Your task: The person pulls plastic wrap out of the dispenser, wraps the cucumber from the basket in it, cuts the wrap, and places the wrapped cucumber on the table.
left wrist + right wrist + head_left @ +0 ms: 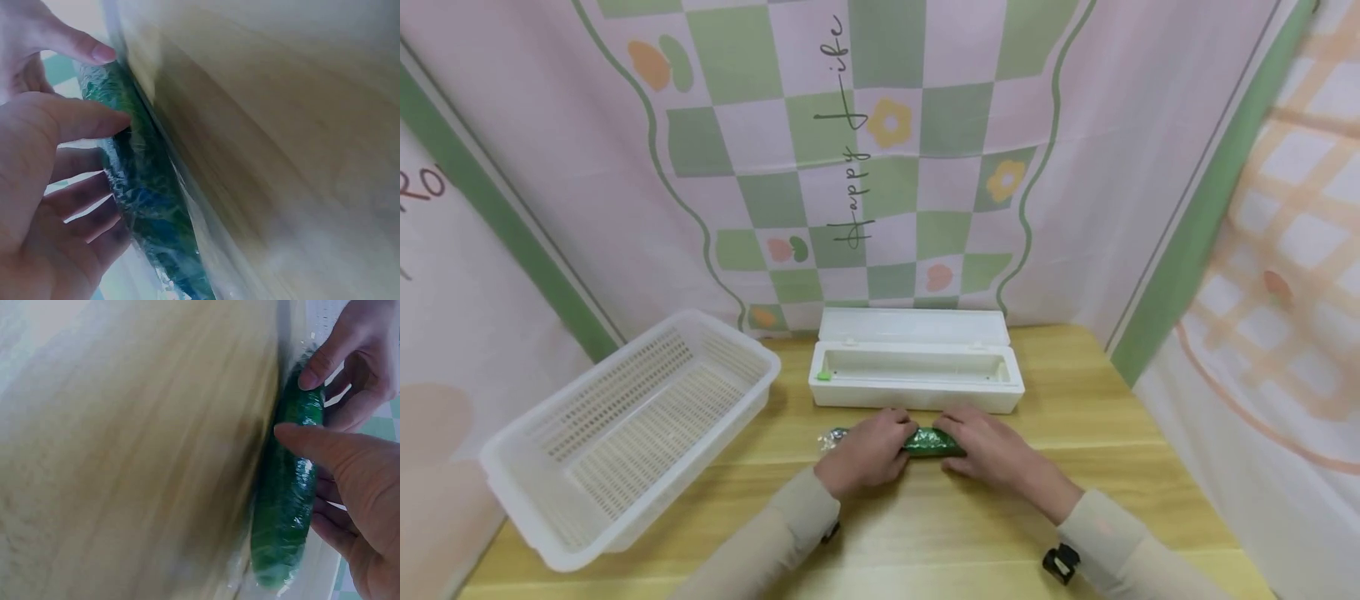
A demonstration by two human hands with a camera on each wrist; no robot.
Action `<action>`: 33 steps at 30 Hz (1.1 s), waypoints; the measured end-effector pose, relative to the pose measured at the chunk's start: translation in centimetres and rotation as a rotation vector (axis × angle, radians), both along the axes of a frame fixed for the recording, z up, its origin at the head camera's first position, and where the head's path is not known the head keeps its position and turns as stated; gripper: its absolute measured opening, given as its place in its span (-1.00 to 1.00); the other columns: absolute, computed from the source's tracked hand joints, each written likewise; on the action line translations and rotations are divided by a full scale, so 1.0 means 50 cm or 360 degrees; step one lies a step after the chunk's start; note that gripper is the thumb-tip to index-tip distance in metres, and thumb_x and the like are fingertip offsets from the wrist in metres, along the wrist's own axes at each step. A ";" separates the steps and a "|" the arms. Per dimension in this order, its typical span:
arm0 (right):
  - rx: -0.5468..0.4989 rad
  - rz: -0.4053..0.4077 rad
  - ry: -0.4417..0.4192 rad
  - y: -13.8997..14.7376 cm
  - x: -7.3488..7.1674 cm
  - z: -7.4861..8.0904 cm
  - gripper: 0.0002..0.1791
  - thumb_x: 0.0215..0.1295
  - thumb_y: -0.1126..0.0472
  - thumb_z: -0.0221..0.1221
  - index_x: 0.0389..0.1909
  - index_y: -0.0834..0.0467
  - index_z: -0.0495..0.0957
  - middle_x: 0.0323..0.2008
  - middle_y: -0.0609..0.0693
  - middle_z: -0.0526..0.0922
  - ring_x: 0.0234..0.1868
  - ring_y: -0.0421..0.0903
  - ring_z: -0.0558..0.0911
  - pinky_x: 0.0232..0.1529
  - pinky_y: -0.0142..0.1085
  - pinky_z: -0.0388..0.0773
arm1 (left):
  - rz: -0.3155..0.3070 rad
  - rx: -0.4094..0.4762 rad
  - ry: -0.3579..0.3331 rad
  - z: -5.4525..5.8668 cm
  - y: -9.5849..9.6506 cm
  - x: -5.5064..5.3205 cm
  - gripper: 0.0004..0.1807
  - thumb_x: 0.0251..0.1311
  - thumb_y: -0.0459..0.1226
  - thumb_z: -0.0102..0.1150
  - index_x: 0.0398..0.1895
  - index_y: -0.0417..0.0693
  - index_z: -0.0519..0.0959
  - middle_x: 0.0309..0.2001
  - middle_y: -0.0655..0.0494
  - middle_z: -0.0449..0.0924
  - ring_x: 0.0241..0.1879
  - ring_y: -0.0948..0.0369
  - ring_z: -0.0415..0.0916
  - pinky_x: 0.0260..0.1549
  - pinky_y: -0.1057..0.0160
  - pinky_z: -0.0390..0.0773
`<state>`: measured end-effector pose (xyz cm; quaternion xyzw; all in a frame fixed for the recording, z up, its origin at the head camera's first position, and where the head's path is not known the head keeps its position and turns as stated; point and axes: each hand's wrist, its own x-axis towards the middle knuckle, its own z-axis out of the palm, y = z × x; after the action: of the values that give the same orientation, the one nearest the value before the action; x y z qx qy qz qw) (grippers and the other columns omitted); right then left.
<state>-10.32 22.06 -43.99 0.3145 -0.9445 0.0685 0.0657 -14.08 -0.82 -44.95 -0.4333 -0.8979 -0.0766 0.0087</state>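
Note:
A dark green cucumber (931, 442) in clear plastic film lies crosswise on the table, in front of the white box. My left hand (871, 450) grips its left part, thumb on the near side and fingers on the far side. My right hand (988, 446) holds the right part the same way. Crumpled film (832, 437) sticks out beyond the left hand. In the left wrist view the wrapped cucumber (156, 200) has loose film along its edge. The right wrist view shows the rounded end of the cucumber (278, 556) under tight film.
Just behind the hands stands a long white box (917, 397) with its lid (913, 327) raised and a small green piece (823, 376) inside at left. A white slotted basket (700, 467) sits at the left. Printed cloth (887, 192) hangs behind the wooden table (940, 533).

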 end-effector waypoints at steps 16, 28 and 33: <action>0.0035 -0.0030 -0.0215 0.003 -0.013 -0.005 -0.61 0.33 0.09 0.39 0.07 0.24 0.68 -0.01 0.09 0.66 -0.04 -0.08 0.63 -0.01 -0.14 0.72 | 0.0039 0.0003 0.0160 -0.019 0.012 0.007 -0.64 0.28 -0.21 0.45 0.09 -0.04 0.64 -0.01 0.11 0.62 -0.05 0.22 0.57 -0.01 0.28 0.70; -0.0003 -0.0097 -0.0289 0.042 0.002 0.008 -0.40 0.20 0.01 0.52 0.16 0.28 0.65 0.09 0.15 0.67 0.06 0.01 0.67 0.12 -0.04 0.71 | 0.0009 -0.0012 0.0086 -0.014 0.012 0.009 -0.66 0.26 -0.25 0.35 0.09 -0.09 0.68 0.05 0.05 0.69 0.03 0.18 0.64 0.04 0.26 0.72; 0.0014 -0.0063 -0.0275 0.047 -0.001 0.005 -0.49 0.20 0.02 0.52 0.07 0.22 0.68 -0.03 0.05 0.67 -0.09 -0.14 0.62 -0.04 -0.18 0.71 | 0.0035 -0.0019 0.0021 -0.012 0.015 0.008 -0.65 0.19 -0.25 0.35 0.06 -0.11 0.69 0.02 0.05 0.68 -0.04 0.21 0.61 -0.03 0.28 0.72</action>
<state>-10.37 24.41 -43.75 0.2891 -0.9529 0.0899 -0.0161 -13.70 -0.09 -45.52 -0.4239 -0.9031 -0.0683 0.0129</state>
